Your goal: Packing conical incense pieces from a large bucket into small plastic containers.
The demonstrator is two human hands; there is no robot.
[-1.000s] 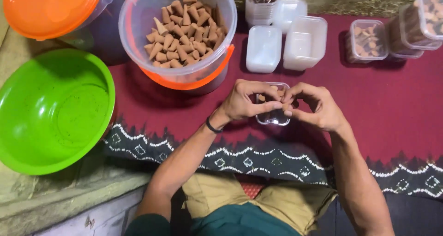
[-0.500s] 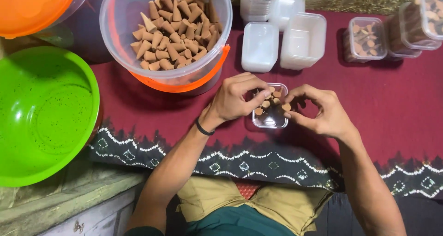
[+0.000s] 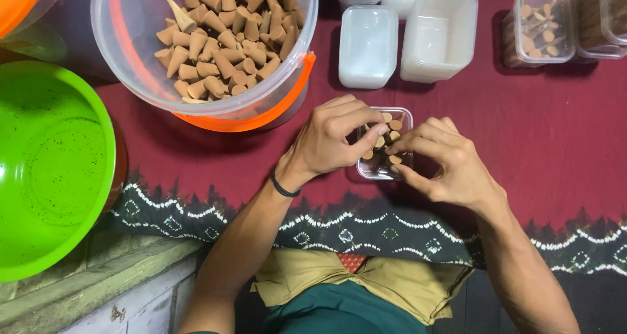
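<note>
Small, light, brittle-looking brown cones (image 3: 385,140) are pinched by the closed fingertips of the left hand (image 3: 330,140) and right hand (image 3: 450,164) inside a small clear box (image 3: 384,171) on the red-clothed worktop (image 3: 555,131), best held gently by their sides.

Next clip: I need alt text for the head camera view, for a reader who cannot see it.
Both hands, left hand and right hand, arrange brown cones in a small clear box on a maroon cloth. A clear bucket of loose cones, a green bowl and empty white containers sit around it.
</note>
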